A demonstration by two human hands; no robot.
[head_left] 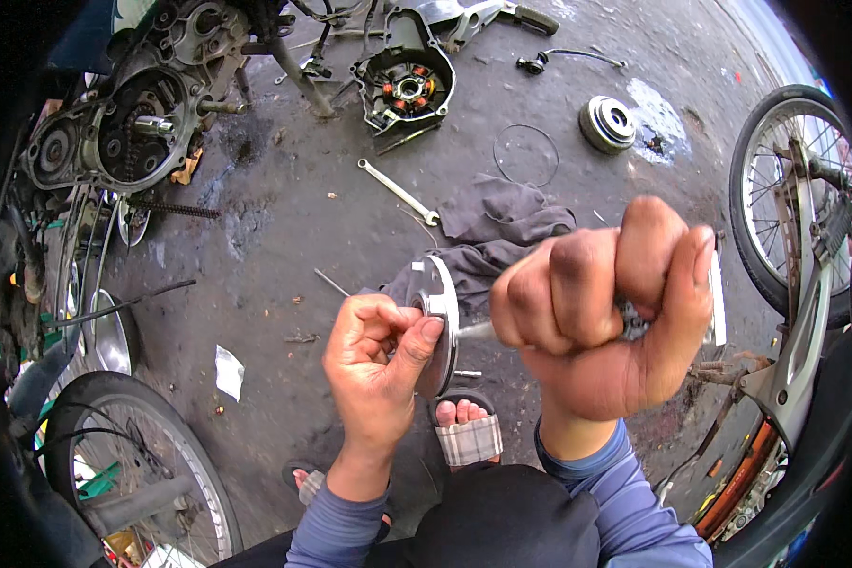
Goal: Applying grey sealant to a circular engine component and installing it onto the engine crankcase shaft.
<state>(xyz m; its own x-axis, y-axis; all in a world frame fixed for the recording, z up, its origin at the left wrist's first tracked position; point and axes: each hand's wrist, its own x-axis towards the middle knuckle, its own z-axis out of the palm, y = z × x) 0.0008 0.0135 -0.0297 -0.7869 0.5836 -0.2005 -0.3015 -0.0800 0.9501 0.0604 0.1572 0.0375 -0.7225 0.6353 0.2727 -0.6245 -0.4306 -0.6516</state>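
Hands grip parts — left hand (381,364) metal disc (442,317), right hand (604,308) shaft (475,331).

The single head view looked steeply down from the wearer's head, close over the left hand (381,364) and right hand (601,312), facing the ground (284,237) ahead; its fisheye rim bent edges.
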